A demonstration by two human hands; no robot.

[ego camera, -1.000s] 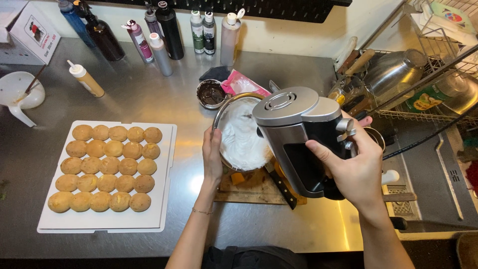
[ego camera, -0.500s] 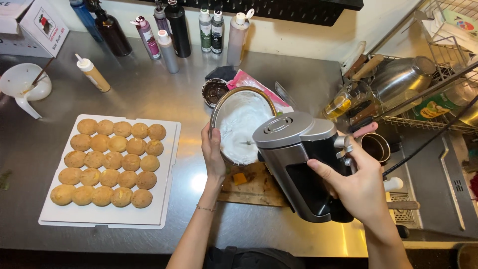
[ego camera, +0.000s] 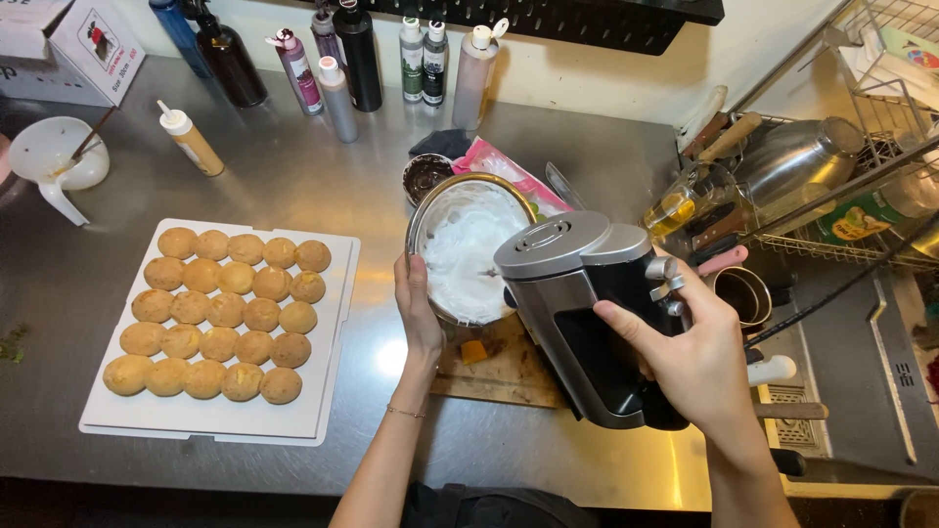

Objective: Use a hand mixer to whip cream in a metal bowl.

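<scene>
My right hand (ego camera: 694,357) grips the handle of a grey and black electric hand mixer (ego camera: 587,313), held over a tilted steel bowl (ego camera: 423,220) of white whipped cream (ego camera: 465,254). The beaters are hidden behind the mixer body. My left hand (ego camera: 419,311) holds the bowl's near left rim. The bowl rests above a wooden board (ego camera: 499,372) on the steel counter (ego camera: 323,181).
A white tray (ego camera: 328,386) with several round golden pastries (ego camera: 220,313) lies at left. Squeeze bottles (ego camera: 337,98) and dark bottles line the back wall. A white ladle-shaped bowl (ego camera: 49,156) sits far left, a dish rack (ego camera: 831,196) with steel bowls at right.
The view has shifted slightly. The mixer has dropped lower and nearer to me, still over the bowl. My left hand stays on the bowl's rim.
</scene>
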